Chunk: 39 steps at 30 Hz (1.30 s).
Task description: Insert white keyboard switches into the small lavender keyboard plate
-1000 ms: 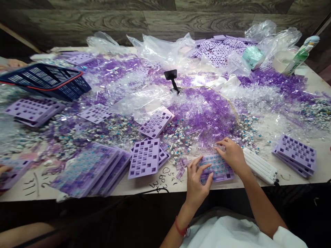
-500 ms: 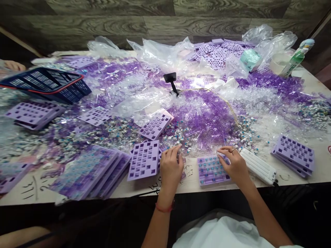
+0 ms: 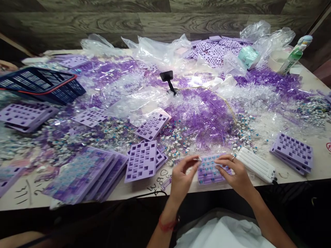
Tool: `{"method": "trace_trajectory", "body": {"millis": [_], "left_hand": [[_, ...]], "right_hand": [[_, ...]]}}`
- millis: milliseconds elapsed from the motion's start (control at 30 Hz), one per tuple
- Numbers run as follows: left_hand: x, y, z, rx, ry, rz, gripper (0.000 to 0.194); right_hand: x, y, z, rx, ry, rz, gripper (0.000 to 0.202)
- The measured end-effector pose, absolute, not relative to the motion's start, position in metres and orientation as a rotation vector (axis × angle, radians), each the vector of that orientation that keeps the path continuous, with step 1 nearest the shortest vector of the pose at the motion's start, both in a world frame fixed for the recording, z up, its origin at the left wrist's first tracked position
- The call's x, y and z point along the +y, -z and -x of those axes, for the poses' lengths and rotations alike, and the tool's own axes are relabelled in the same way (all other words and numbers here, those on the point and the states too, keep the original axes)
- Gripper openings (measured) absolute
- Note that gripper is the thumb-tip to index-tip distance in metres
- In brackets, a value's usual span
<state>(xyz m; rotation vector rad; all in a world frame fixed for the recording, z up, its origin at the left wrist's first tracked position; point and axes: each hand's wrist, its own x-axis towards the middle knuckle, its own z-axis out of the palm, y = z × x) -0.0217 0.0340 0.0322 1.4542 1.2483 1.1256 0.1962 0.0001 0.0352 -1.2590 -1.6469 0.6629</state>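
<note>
A purple plate with blue-and-white switches (image 3: 210,174) lies flat at the table's front edge, between my hands. My left hand (image 3: 184,174) is at its left edge, thumb and forefinger pinched on a small white piece (image 3: 199,159), probably a switch. Over the plate's right part rests my right hand (image 3: 234,169), its thumb and forefinger close together; whether anything is between them is too small to tell. Left of my left hand, empty purple plates (image 3: 141,161) are stacked at a tilt. Loose switches (image 3: 177,144) lie just beyond my left hand.
Stacked filled plates (image 3: 80,174) stand at front left, a white device (image 3: 256,165) and more purple plates (image 3: 293,153) at right. A blue basket (image 3: 43,86) is at far left, near another person's hand (image 3: 7,65). A black brush (image 3: 168,81) stands among clear and purple pieces.
My left hand has moved right, from beside the tilted plates to the switch-filled plate, and now pinches a white piece. My right hand stays over the plate. The view has shifted slightly.
</note>
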Motion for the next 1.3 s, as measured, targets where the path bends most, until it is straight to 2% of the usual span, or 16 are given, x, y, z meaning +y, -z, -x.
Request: {"method": "trace_trajectory", "body": {"millis": [100,300,600,867,1033,1300], "left_hand": [[0.015,-0.034,-0.001,1.086,-1.058,-1.228,0.033],[0.002,-0.032,-0.016,1.072,-1.061,-1.035,0.038],[-0.006,-0.035,-0.019,1.172,-1.062,-1.49,0.02],[-0.013,-0.03,-0.029,1.144,-1.187,-1.751,0.021],[-0.018,-0.022,-0.032,1.153,-1.134,-1.749,0.025],[-0.019,-0.019,-0.033,1.148,-1.137,-1.885,0.029]], "right_hand": [[-0.006,-0.037,-0.188,-1.569,-0.815,1.183,0.018],[-0.017,-0.025,-0.18,-1.313,-0.937,1.235,0.019],[-0.018,-0.007,-0.192,-1.284,-0.938,1.138,0.011],[-0.032,-0.005,-0.19,-1.188,-0.912,1.214,0.011],[-0.04,-0.005,-0.191,-1.2,-0.785,1.344,0.012],[-0.039,-0.012,-0.202,-1.331,-0.746,1.303,0.011]]}}
